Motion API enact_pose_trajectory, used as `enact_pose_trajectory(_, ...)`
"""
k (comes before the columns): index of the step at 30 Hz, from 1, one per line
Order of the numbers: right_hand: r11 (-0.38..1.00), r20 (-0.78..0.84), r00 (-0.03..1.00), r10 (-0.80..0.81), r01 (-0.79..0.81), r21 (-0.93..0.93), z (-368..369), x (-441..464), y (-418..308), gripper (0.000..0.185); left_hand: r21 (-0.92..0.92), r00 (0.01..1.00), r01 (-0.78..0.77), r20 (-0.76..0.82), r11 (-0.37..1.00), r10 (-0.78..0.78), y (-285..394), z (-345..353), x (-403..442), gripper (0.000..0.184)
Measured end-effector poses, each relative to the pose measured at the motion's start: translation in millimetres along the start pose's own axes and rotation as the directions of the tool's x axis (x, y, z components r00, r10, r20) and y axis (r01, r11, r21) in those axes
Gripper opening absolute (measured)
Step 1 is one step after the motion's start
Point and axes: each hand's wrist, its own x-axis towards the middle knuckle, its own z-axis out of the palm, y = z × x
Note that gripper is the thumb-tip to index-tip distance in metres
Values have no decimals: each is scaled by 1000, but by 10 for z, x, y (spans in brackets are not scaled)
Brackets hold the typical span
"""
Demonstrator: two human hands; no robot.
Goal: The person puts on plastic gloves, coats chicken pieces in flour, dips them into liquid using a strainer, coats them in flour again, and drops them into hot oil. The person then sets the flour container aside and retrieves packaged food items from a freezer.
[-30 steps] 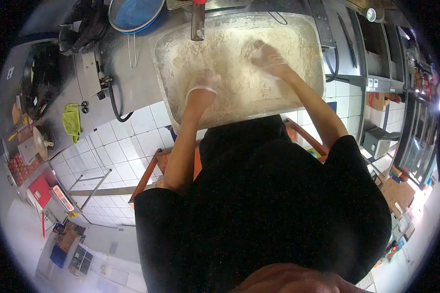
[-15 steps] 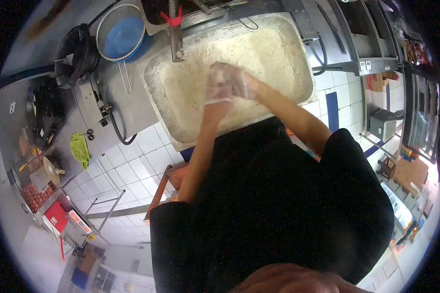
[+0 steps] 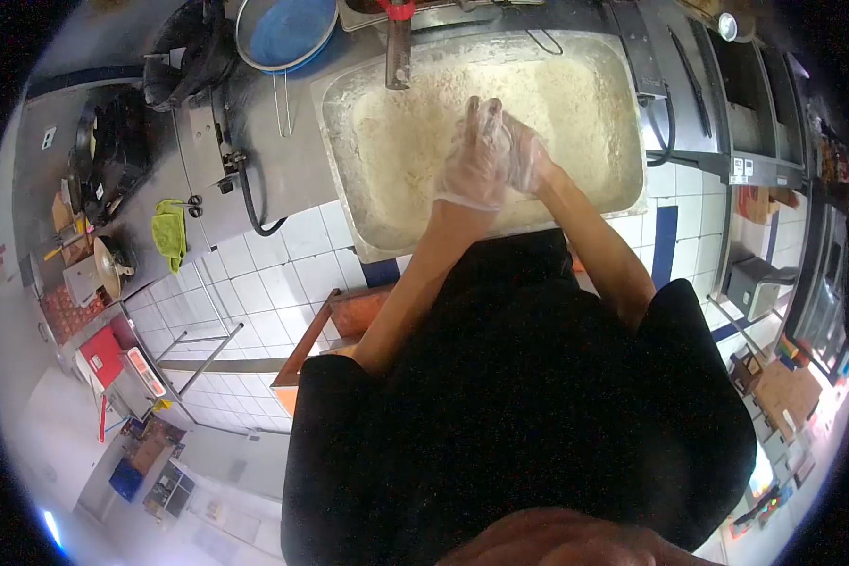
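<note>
Head view: both my hands, in clear gloves, press together, left hand (image 3: 472, 168) against right hand (image 3: 528, 158), fingers narrow and stretched away from me; whether anything lies between the palms I cannot tell. Below and around them, pale powder (image 3: 580, 108) covers the bottom of the metal tray (image 3: 342, 151). Beyond and left of my left hand, a strainer (image 3: 291, 33) shows blue through its mesh. One second ago my hands were well apart and blurred over the powder; now they touch.
</note>
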Motion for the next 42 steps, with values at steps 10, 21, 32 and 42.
enact_pose_trajectory(10,984,171,969,177,-169,-60,-46,-99,-291,59,846,957,-79,212,527,-196,-2181,-185,164,35)
enact_pose_trajectory(21,992,347,934,86,-50,-113,-589,107,-248,49,557,796,-354,601,752,-70,-2249,158,-766,56)
enact_pose_trajectory(32,209,608,773,-179,634,-745,-592,64,-349,47,-7,896,342,305,940,-324,-1474,12,-389,42)
enact_pose_trajectory(42,-86,497,706,-505,532,-843,-453,183,329,42,140,989,2,-146,990,19,-859,1047,132,51)
